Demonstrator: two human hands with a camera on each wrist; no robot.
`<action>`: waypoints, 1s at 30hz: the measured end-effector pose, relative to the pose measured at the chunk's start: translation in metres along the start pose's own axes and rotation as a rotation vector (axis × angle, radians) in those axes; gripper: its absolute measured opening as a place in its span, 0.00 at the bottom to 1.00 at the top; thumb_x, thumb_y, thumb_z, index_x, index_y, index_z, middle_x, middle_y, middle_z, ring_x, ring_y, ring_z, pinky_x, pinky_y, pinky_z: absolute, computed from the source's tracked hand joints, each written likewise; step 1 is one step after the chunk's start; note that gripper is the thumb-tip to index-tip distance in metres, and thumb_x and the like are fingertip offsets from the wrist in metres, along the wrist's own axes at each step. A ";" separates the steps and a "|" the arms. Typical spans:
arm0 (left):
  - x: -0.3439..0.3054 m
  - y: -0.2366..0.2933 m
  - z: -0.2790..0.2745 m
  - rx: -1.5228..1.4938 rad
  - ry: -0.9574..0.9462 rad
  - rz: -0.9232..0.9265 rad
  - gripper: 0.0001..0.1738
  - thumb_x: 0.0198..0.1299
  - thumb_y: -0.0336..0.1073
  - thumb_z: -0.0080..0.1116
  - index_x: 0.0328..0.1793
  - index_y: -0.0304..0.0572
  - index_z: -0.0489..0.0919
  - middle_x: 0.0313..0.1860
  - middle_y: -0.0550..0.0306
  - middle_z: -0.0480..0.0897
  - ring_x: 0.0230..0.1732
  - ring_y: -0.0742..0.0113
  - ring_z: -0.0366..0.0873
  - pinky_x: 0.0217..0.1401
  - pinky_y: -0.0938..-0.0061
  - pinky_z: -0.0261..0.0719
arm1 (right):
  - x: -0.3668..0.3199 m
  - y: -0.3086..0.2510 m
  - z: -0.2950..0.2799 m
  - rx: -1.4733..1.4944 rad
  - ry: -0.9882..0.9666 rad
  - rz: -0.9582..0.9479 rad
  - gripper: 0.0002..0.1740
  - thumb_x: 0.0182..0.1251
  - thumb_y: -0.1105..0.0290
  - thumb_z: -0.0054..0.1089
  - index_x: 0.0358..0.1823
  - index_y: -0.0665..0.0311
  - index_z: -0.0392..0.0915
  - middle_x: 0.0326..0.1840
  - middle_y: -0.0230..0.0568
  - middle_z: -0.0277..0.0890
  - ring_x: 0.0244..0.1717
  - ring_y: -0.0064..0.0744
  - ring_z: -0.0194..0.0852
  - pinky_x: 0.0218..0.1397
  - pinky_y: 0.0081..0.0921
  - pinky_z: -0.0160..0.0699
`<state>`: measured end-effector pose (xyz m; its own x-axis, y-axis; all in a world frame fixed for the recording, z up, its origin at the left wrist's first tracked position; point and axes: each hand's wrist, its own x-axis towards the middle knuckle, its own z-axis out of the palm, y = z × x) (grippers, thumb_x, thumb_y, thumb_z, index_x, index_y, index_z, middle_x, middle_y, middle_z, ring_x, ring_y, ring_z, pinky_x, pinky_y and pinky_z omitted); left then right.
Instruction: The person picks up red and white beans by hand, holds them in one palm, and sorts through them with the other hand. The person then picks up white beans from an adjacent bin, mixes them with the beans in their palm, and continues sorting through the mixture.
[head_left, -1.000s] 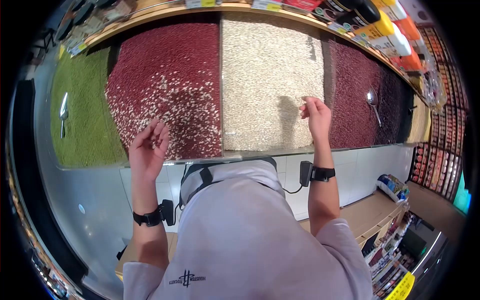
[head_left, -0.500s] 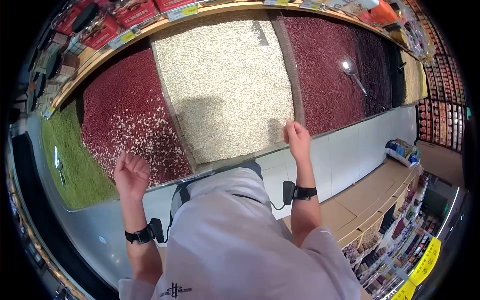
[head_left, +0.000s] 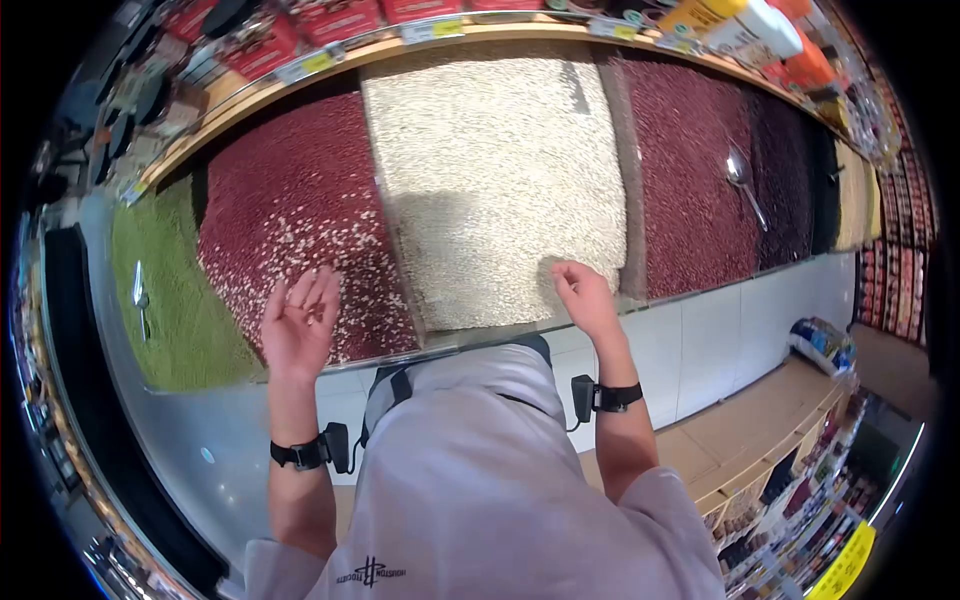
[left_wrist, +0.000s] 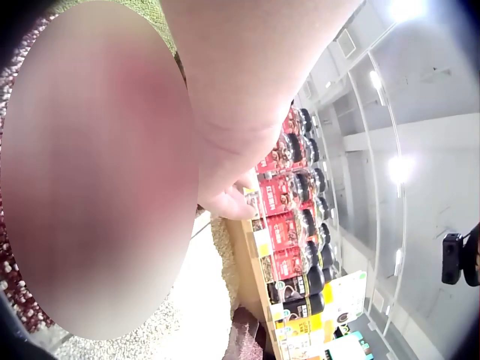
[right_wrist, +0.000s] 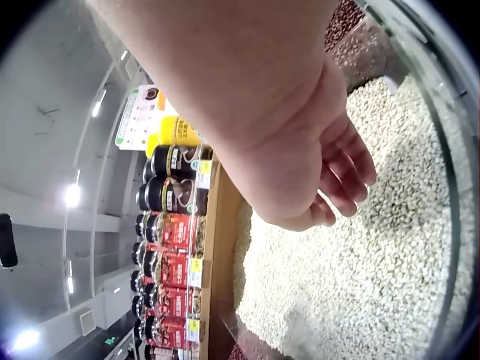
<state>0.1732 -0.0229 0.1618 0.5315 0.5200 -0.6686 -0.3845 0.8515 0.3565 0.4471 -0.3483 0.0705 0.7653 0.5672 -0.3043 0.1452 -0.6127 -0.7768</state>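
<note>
In the head view my left hand [head_left: 300,322] is palm up over the near part of the red beans [head_left: 280,160], its fingers spread and slightly bent. A few small reddish beans show on that palm. White grains lie scattered among the red beans around it. My right hand [head_left: 588,298] hovers near the front edge of the white grains [head_left: 500,140]. Its fingers hang loosely curled, and the right wrist view shows nothing held in them. A large blurred oval covers much of the left wrist view and hides what lies below that hand.
Green beans [head_left: 185,310] with a metal scoop [head_left: 140,297] lie at the left. At the right, dark red beans [head_left: 685,190] hold another scoop [head_left: 738,172]. Clear bin walls part the beans. A wooden shelf [head_left: 345,62] with jars and bottles runs along the back.
My left hand's fingers were curled in and are now straighter, the palm turned up. My right hand has moved left, from the right edge of the white grains to over them. The head view has shifted.
</note>
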 end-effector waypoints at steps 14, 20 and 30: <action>-0.028 0.016 -0.002 -0.162 -0.400 -0.103 0.46 0.77 0.63 0.29 0.75 0.18 0.63 0.74 0.29 0.68 0.78 0.42 0.63 0.81 0.52 0.61 | -0.020 -0.262 0.131 -0.134 -0.409 -0.909 0.07 0.58 0.72 0.69 0.39 0.57 0.84 0.37 0.36 0.80 0.39 0.39 0.81 0.42 0.32 0.83; -0.033 0.022 -0.024 -0.197 -0.463 -0.109 0.47 0.77 0.64 0.29 0.75 0.19 0.64 0.69 0.35 0.74 0.70 0.51 0.73 0.77 0.55 0.66 | -0.018 -0.290 0.158 -0.278 -0.420 -1.036 0.09 0.57 0.70 0.69 0.40 0.55 0.84 0.37 0.34 0.80 0.40 0.38 0.81 0.43 0.33 0.83; -0.038 0.021 -0.030 -0.116 -0.446 -0.118 0.47 0.76 0.66 0.31 0.72 0.19 0.66 0.65 0.40 0.77 0.67 0.55 0.74 0.73 0.59 0.69 | -0.008 -0.314 0.158 -0.517 -0.553 -1.326 0.07 0.55 0.68 0.66 0.35 0.59 0.83 0.38 0.33 0.80 0.40 0.37 0.79 0.44 0.33 0.82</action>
<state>0.1223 -0.0268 0.1746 0.8392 0.4200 -0.3456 -0.3702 0.9066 0.2028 0.2961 -0.0739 0.2297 -0.3944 0.9008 0.1816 0.8021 0.4339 -0.4105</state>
